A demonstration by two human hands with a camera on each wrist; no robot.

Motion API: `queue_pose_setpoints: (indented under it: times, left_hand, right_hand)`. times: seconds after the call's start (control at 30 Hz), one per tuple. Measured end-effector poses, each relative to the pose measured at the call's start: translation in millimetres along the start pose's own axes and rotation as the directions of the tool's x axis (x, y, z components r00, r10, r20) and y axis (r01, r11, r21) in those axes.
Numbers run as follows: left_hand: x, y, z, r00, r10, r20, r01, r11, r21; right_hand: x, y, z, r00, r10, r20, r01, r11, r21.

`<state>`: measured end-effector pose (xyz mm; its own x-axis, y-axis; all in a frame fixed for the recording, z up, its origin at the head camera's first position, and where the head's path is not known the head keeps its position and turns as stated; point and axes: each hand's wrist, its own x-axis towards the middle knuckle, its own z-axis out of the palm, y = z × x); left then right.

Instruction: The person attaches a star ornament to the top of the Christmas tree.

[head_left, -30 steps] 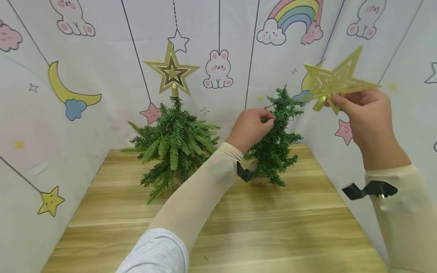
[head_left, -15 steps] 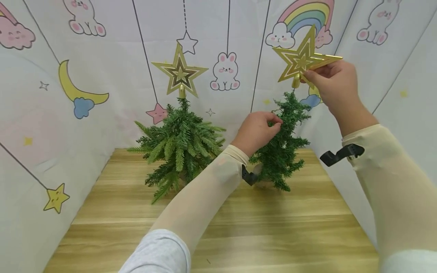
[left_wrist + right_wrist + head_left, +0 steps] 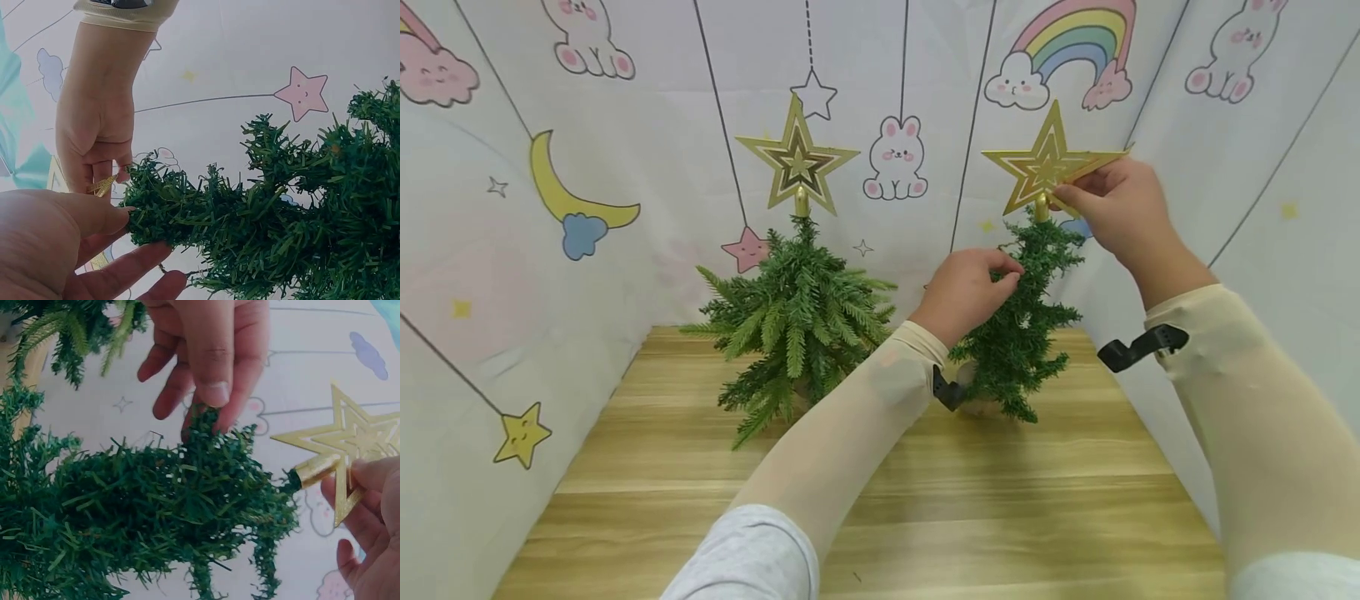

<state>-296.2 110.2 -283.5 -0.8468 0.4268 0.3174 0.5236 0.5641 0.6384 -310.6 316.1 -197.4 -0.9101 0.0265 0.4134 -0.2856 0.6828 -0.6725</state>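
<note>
My right hand (image 3: 1116, 204) pinches a gold star tree topper (image 3: 1037, 162) by its lower right side. The star stands upright, and its short tube sits at the very tip of the right-hand small Christmas tree (image 3: 1022, 333). In the right wrist view the tip's green needles meet the mouth of the tube (image 3: 317, 470). My left hand (image 3: 966, 292) pinches a branch near the top of that same tree, thumb against fingers (image 3: 209, 369). In the left wrist view the thumb (image 3: 94, 211) lies close to the tree's top, and the star is mostly hidden behind the hands.
A fuller Christmas tree (image 3: 797, 308) with a gold star (image 3: 797, 158) on its tip stands to the left. Both trees are on a wood-grain table (image 3: 887, 517). A cloth backdrop (image 3: 662, 167) with printed bunnies, moons and stars hangs behind and at both sides.
My right hand has brought the star in from the right and then lowered it onto the right tree's tip, turning it upright. The left hand has kept its hold on the branch.
</note>
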Motion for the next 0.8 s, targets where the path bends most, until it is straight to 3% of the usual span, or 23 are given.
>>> queue_pose_setpoints:
  times: [0.6, 0.8]
  left_hand:
    - [-1.2, 0.5, -1.1, 1.000, 0.003, -0.011, -0.003, 1.000, -0.010]
    - [-2.6, 3.8, -1.4, 1.000, 0.000, 0.012, 0.000, 0.999, -0.034]
  right_hand:
    - [-0.8, 10, 3, 0.998, 0.058, 0.002, -0.057, 0.986, 0.157]
    - [-5.1, 11, -1, 0.997, 0.072, 0.001, -0.071, 0.987, 0.142]
